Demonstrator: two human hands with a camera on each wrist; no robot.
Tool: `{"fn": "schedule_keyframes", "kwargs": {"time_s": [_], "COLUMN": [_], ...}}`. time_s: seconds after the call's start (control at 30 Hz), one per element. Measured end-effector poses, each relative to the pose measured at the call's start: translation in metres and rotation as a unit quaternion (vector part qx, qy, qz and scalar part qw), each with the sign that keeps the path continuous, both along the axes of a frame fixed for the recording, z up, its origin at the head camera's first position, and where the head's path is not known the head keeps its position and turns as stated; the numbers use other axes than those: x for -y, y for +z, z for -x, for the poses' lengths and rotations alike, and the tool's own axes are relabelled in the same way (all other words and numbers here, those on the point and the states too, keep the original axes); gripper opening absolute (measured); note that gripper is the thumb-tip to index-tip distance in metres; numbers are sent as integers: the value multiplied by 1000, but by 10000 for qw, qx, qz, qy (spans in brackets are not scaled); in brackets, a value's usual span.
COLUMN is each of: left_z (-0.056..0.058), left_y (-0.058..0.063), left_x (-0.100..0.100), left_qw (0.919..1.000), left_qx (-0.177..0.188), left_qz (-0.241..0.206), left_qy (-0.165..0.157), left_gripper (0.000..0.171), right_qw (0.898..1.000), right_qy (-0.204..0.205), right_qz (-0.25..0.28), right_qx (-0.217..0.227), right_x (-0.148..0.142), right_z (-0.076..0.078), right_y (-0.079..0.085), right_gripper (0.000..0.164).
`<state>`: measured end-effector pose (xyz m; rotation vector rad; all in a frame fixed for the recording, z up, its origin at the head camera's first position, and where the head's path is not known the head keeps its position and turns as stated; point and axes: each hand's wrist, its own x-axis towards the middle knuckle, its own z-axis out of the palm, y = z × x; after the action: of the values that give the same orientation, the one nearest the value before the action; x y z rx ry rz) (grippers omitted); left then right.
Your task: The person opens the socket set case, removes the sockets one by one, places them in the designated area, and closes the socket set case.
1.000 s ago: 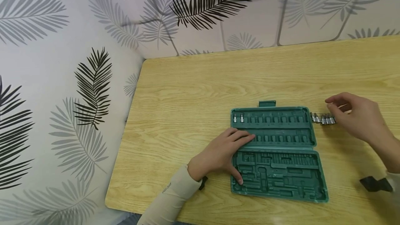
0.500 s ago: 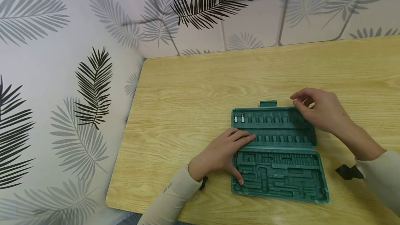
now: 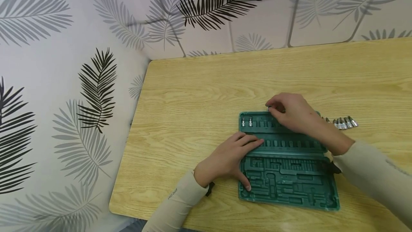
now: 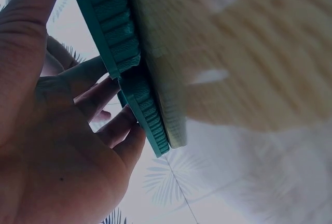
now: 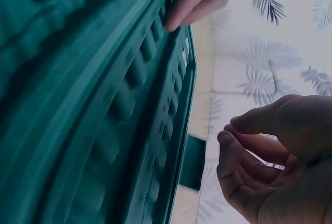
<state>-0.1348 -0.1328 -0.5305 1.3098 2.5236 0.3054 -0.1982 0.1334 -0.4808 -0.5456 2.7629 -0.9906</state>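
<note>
An open green plastic tool case (image 3: 289, 182) lies on the wooden table, with moulded slots in both halves. Two small chrome bit sockets (image 3: 250, 121) stand in the upper row's left end. My left hand (image 3: 226, 156) rests on the case's left edge, fingers over the upper half and thumb on the lower; the left wrist view shows its fingers (image 4: 129, 141) against the case's side. Above the upper row, my right hand (image 3: 294, 112) pinches a small bit socket (image 3: 268, 109), mostly hidden by the fingertips. In the right wrist view the thumb and fingertips (image 5: 244, 123) meet beyond the case's rim.
A row of several bit sockets (image 3: 346, 122) lies on the table right of the case, partly behind the right forearm. The case's latch tab (image 5: 193, 162) sticks out at its far edge. A leaf-patterned wall (image 3: 209, 38) borders the table.
My right hand has moved left from the loose bit sockets, across the case's far edge, to above the upper row of slots. My left hand has stayed on the case.
</note>
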Motion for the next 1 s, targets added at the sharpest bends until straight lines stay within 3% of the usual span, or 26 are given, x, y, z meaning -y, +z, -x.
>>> {"fn": "schedule_keyframes", "kwargs": {"time_s": [0.23,0.37,0.53,0.7,0.83,0.9,1.0], "left_z": [-3,-1,5,9,10,9,8], "left_y": [19,8,-18,-41,-42,-33,-31], "left_x": [-2,1,4,6,7,5,5], "left_qw": [9999,10000,9996,9993,9993,9996,9996], "left_qx": [73,-68,-43,-19,-13,-22,61], "left_qz": [42,-58,-258,-372,-381,-280,-286], "left_qy": [65,-19,-50,-80,-42,-42,-15], "left_gripper": [141,144,148,152,152,151,152], "right_qw": [9984,9965,9898,9862,9859,9865,9882], "right_qy": [403,669,1074,1199,1210,1179,1141], "right_qz": [-49,-186,-648,-918,-1002,-1008,-888], "right_qx": [393,462,674,681,569,525,503], "right_x": [29,38,44,47,50,50,50], "right_z": [5,7,11,11,10,9,8], "right_y": [-2,-4,-7,-8,-9,-11,-13], "right_gripper": [22,24,33,33,28,26,20]}}
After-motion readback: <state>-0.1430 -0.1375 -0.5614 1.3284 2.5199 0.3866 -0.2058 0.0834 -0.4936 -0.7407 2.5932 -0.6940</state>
